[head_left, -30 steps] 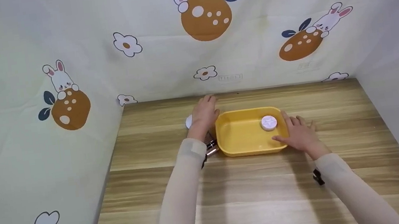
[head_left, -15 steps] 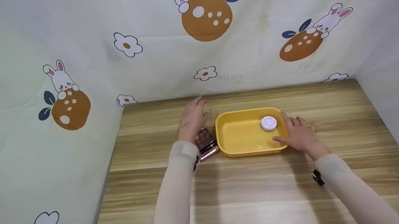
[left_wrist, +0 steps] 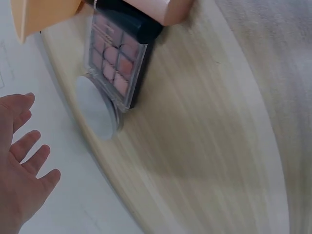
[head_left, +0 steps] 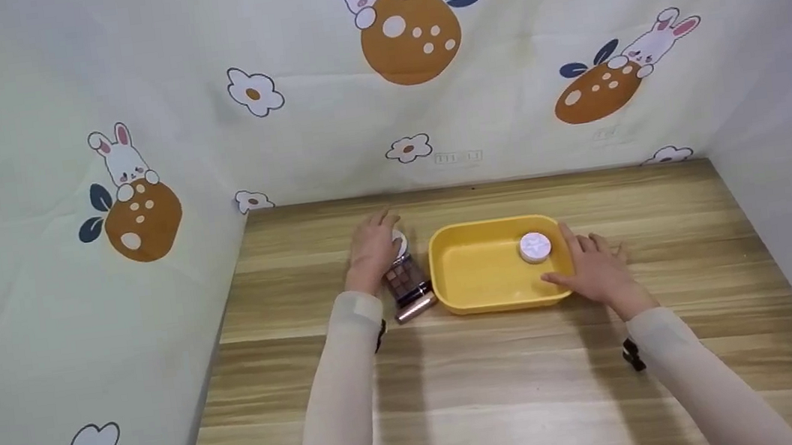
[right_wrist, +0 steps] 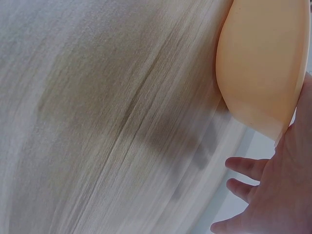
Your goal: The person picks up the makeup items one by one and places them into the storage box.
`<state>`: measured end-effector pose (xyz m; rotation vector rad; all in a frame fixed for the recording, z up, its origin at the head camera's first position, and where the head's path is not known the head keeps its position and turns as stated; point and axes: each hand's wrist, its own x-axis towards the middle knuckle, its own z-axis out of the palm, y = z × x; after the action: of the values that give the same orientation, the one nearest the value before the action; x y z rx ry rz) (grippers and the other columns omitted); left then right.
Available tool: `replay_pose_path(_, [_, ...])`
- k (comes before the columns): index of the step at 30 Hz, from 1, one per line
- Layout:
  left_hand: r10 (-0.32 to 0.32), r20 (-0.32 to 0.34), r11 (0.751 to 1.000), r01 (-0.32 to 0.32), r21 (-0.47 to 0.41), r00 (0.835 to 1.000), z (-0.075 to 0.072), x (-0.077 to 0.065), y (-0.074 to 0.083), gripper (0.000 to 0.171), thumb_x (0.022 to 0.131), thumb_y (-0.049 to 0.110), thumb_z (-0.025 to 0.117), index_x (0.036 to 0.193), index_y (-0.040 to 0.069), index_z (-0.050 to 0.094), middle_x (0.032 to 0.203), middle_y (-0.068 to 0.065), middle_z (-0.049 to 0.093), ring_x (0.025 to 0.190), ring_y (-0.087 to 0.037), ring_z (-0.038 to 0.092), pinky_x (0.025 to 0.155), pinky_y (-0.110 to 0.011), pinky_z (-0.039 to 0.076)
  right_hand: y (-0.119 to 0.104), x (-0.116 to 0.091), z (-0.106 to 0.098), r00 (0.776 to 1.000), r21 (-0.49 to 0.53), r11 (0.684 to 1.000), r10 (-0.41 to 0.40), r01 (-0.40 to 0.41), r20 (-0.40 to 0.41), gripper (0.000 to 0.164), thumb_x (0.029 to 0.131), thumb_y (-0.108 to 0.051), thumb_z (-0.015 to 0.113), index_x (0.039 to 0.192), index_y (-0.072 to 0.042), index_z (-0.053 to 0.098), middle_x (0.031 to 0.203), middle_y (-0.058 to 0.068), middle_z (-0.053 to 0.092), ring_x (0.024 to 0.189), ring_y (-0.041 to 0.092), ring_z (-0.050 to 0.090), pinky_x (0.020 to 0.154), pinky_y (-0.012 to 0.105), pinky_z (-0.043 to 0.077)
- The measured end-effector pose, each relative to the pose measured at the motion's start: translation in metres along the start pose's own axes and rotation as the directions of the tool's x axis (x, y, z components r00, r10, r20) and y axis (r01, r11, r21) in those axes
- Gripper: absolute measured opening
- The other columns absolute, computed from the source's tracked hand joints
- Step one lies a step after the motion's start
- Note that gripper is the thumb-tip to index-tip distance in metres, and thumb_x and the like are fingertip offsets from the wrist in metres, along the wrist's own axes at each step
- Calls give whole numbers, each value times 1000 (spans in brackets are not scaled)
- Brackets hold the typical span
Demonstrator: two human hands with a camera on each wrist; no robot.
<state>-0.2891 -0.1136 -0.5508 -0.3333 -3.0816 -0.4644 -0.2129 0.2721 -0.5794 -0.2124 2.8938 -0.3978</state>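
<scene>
My left hand (head_left: 371, 250), fingers loosely spread, hovers beside a white round compact (head_left: 401, 243), partly covering it in the head view. The left wrist view shows that hand (left_wrist: 24, 161) apart from the compact (left_wrist: 95, 107). Touching the compact is an eyeshadow palette (left_wrist: 114, 56) with a clear lid. A dark tube (head_left: 414, 294) and a shiny pinkish tube (head_left: 415, 308) lie at its near end. My right hand (head_left: 594, 270) holds the right wall of a yellow bin (head_left: 440, 270), thumb over the rim, other fingers spread outside. Inside sits a round pink-white container (head_left: 535, 246) with a star on top.
The bin and the cosmetics stand on a wood-grain tabletop (head_left: 507, 390). A pale printed cloth (head_left: 310, 135) with rabbits and flowers rises behind the table and along both sides.
My left hand has moved left and slightly nearer, uncovering the eyeshadow palette, the tubes and part of the white compact. The right hand and the bin stay in place.
</scene>
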Motion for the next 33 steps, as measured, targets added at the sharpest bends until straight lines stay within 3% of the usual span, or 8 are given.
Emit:
replay_pose_path(4, [-19, 35, 1000, 19, 11, 999, 6, -3, -3, 45, 95, 18, 65, 138, 9, 57, 154, -15, 45, 139, -37, 46, 119, -45, 36, 1, -1, 1, 1000, 2, 1000, 1, -1, 5, 108, 88, -70, 56, 160, -12, 0, 151, 38, 33, 141, 59, 24, 104, 87, 7])
replay_pose_path(16, [-25, 29, 1000, 25, -9, 999, 20, -11, -14, 42, 96, 18, 64, 137, 9, 58, 151, -17, 48, 137, -39, 48, 116, -47, 39, -1, -3, -3, 1000, 5, 1000, 0, 0, -3, 106, 88, -68, 57, 160, -12, 3, 151, 36, 35, 141, 57, 24, 105, 86, 8])
replay_pose_path(26, [3, 66, 1000, -3, 2, 998, 35, -15, -22, 39, 99, 18, 58, 138, 11, 59, 159, -17, 36, 144, -40, 37, 119, -50, 34, -1, -1, -1, 1000, 14, 1000, 17, -17, 3, 107, 88, -69, 57, 161, -13, 1, 152, 35, 34, 142, 57, 23, 106, 85, 8])
replay_pose_path(33, [3, 122, 1000, 0, -20, 993, 40, -18, -26, 52, 95, 9, 62, 146, 13, 50, 160, -18, 34, 146, -39, 35, 122, -48, 29, 0, -1, -1, 1000, 14, 1000, 20, -20, 9, 107, 88, -70, 55, 161, -13, 1, 152, 37, 32, 142, 58, 22, 107, 85, 6])
